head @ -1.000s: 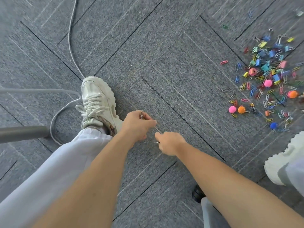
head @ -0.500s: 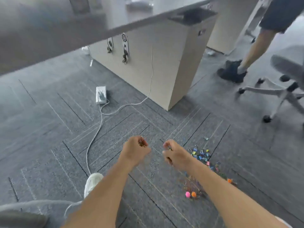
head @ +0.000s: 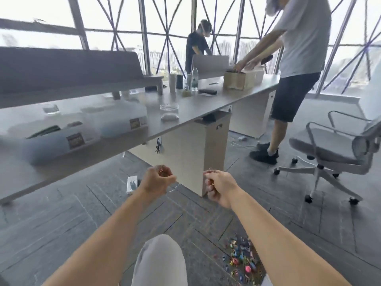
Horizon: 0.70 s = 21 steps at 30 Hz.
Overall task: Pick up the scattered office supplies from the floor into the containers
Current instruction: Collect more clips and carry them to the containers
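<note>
**A:** What have the hands got?

**B:** The left hand (head: 157,181) is curled into a fist round a small bunch of clips (head: 162,171), reddish, which show at the top of the fist. The right hand (head: 220,187) is curled too. A thin metal piece (head: 209,169) pokes out above its fingers, too small to name.

**A:** Where are they?

**B:** Both are raised in the air, near each other but apart, in front of the desk pedestal (head: 198,149).

**A:** And the rest of the supplies?

**B:** A coloured pile (head: 240,259) of clips and pins lies on the grey carpet (head: 61,223), low and to the right. It is just beside the right forearm, which covers its right edge. The person's knee (head: 159,261), in pale trousers, is left of it.

**A:** The containers?

**B:** They stand on the desk (head: 206,102), up and left of the hands. There is a clear plastic box (head: 59,139) with a label and a second box (head: 115,120) behind it, both blurred. A clear round jar (head: 169,111) stands further right, near the desk's front edge.

**A:** What stands around or in the way?

**B:** The desk's edge runs between the hands and the boxes. A power strip (head: 132,183) lies on the carpet just beyond the left wrist. An office chair (head: 325,149) is off to the right, well apart. Beside it a person in a grey shirt (head: 303,38) reaches into a cardboard box (head: 241,80) on the desk. Another person in a dark top (head: 195,48) stands further back by the windows.
</note>
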Each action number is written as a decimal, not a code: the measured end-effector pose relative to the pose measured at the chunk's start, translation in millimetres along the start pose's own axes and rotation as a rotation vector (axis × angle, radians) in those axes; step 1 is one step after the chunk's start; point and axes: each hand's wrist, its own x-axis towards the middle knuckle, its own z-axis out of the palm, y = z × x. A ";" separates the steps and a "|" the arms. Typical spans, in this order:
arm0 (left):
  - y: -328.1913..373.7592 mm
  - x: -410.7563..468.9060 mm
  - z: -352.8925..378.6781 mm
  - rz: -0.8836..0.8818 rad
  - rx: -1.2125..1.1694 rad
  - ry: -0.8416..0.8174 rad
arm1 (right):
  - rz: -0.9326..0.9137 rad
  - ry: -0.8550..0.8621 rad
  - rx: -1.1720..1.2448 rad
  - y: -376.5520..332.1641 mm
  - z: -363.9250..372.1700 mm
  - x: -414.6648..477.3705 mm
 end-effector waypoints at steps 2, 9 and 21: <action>-2.3 -1.8 -2.7 -0.031 -0.039 -0.004 | 0.045 0.020 0.049 -5.9 2.2 1.1; -3.1 46.0 -23.3 -0.042 -0.114 0.044 | 0.162 0.005 0.045 -28.4 33.0 55.8; 61.5 239.8 -81.5 -0.005 -0.004 0.023 | 0.046 -0.042 0.029 -139.5 120.1 204.2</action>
